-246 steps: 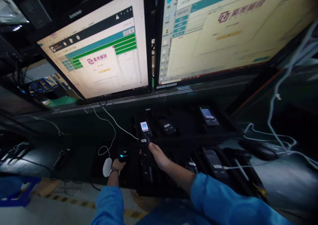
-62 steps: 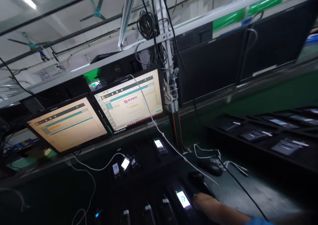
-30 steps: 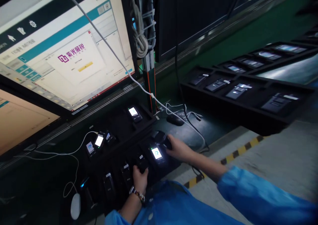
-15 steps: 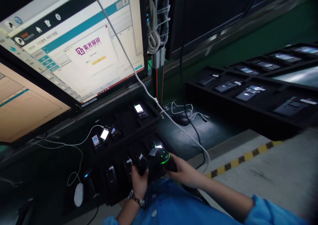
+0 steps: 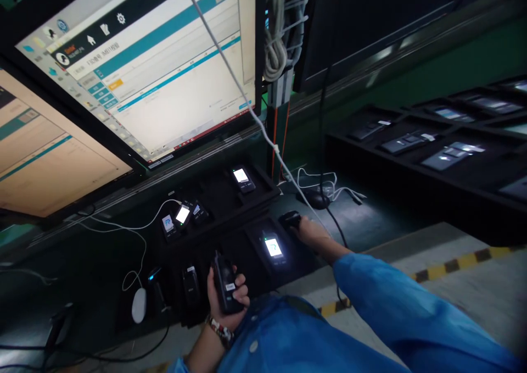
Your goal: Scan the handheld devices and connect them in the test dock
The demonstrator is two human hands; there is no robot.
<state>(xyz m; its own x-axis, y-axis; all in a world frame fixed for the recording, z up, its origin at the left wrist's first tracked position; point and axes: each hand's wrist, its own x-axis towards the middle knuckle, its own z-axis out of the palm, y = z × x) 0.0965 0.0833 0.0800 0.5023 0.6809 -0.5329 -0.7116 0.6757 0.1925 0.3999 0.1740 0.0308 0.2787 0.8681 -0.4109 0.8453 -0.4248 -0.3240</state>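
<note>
My left hand (image 5: pixel 230 301) is wrapped round a black handheld radio (image 5: pixel 224 279), which has a stubby antenna and a small white label. It is held upright just in front of the dark trays. Out to the right, my right hand (image 5: pixel 308 231) grips a black barcode scanner (image 5: pixel 290 219) low over the bench, beside the tray's right edge. Between my hands, a radio with a lit screen (image 5: pixel 273 248) lies in the near tray. Another black radio (image 5: pixel 190 286) lies in the tray left of my left hand.
Two lit monitors stand behind the trays; the larger monitor (image 5: pixel 173 71) shows a software window. A white cable (image 5: pixel 263 131) hangs across the view. A black mouse (image 5: pixel 316 198) and a white mouse (image 5: pixel 139 306) lie on the bench. To the right, a large black tray (image 5: pixel 395 167) holds several devices.
My right hand has carried the scanner right and away from the radios, and its green light no longer shows. My left hand has turned its radio, showing the label. The monitor's pop-up has closed.
</note>
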